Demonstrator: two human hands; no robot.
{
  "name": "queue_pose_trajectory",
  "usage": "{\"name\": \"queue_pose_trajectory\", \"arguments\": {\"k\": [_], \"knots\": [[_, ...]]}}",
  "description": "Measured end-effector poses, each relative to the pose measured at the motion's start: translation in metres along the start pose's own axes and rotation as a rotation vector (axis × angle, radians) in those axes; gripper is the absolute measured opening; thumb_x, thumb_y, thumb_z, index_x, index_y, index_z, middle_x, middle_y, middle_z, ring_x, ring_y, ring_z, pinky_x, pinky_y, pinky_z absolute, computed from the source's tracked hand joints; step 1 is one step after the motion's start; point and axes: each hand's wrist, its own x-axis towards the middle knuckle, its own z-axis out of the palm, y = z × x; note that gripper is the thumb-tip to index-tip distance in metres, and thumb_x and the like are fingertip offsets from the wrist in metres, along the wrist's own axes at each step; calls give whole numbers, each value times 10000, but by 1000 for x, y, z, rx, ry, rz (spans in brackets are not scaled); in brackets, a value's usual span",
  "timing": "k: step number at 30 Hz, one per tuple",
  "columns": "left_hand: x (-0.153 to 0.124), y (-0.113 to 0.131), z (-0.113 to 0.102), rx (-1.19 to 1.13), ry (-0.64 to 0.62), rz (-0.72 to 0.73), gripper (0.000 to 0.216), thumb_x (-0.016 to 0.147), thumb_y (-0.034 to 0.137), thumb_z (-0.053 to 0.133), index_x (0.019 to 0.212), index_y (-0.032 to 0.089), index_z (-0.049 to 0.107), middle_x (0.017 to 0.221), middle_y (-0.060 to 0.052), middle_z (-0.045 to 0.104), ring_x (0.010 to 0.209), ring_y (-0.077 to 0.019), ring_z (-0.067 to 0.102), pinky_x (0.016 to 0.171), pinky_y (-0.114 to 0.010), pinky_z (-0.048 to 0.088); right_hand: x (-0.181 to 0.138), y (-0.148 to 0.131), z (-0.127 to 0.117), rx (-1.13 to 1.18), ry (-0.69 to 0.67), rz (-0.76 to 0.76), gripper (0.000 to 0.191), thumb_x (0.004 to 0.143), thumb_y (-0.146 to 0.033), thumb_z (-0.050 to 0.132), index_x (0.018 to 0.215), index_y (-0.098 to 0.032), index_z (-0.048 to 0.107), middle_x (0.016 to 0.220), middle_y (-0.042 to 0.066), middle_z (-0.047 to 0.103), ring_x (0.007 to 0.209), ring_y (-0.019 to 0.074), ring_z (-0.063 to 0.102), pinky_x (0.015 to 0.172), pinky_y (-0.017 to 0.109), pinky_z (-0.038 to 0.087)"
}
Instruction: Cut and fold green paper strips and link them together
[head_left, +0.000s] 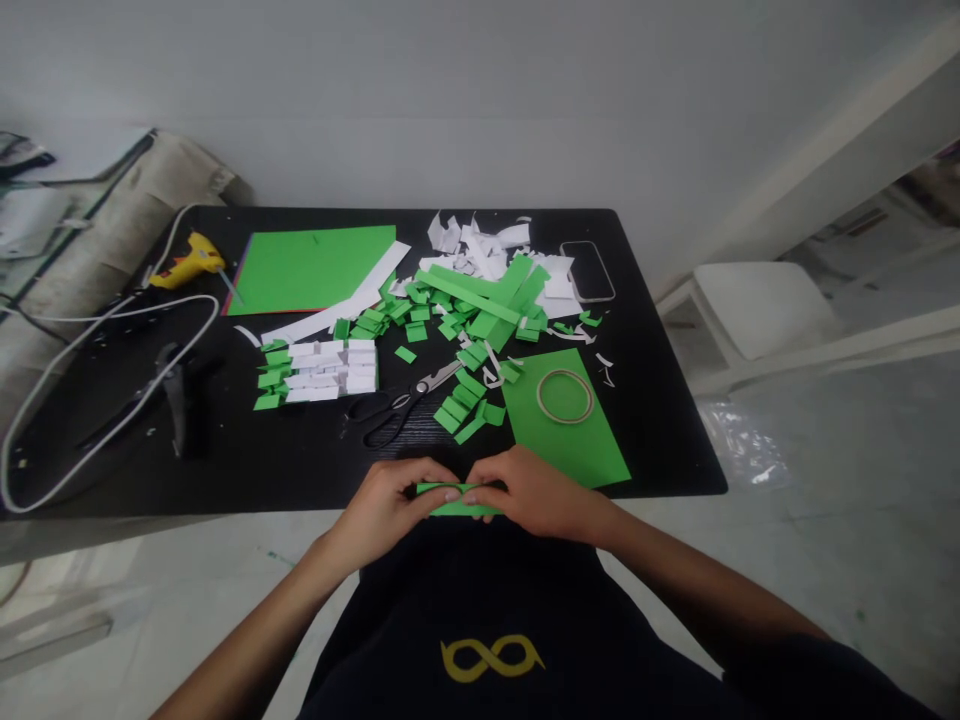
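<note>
Both hands meet at the middle of the table's (667,440) near edge, holding a folded green paper strip (466,509) between them, level with or just past that edge. The left hand (394,500) pinches the strip's left part, its thumb lying flat along the paper and its fingers curled behind; the gap between thumb and fingers is narrow, filled by the paper. The right hand (529,490) grips the right part the same way, thumb on top pointing inward, fingers bent over the far side. The two thumb tips are nearly touching above the strip's middle; how the hidden fingertips press underneath cannot be told.

Just beyond the hands lie black-handled scissors (409,403), their blades pointing toward the table's far right corner. To their left stand rows of folded white and green pieces (334,370). Loose green pieces (465,400) lie right of the scissors, and a green sheet (596,455) reaches close to the near edge right of the right hand, with a ring (565,421) resting on it. White paper scraps (480,250) heap along the far edge. A phone (587,272) lies near the far right corner, a yellow glue gun (189,262) near the far left one.
</note>
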Motion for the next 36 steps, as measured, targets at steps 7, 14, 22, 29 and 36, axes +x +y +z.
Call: {"name": "queue_pose_trajectory", "arguments": {"k": [7,14,22,29,36], "knots": [[-2,-3,-3,-96,-108,-90,173,964,360,731,1024,221,816,895,-10,820,726,-146,742,676,-222,559,-4,5,1,-28,-19,-16,145,963,-234,719,891,-163,823,752,30,804,670,147,707,655,237,453],[-2,-1,-1,-134,-153,-153,197,970,367,701,1034,210,800,849,-13,788,695,-140,718,635,-217,541,-6,12,2,-20,-30,0,158,959,-235,702,873,-164,813,727,23,788,657,147,693,635,238,440],[1,8,5,-56,-281,-159,161,953,297,670,881,179,753,662,5,728,589,-130,693,568,-198,498,-8,11,2,-42,-49,-26,149,946,-220,708,855,-166,813,721,12,785,634,133,665,622,232,420],[-1,3,0,-123,-318,-176,156,942,273,657,852,171,732,649,7,719,568,-126,702,553,-193,503,-12,13,0,-3,-93,-30,139,941,-219,704,870,-167,812,756,21,802,662,140,683,621,230,431],[-7,-6,-10,-312,-322,-290,204,919,293,685,769,156,675,651,-4,710,539,-104,671,524,-182,510,-14,15,-3,47,-98,4,151,937,-250,702,868,-163,804,795,37,820,674,150,699,609,234,442]]}}
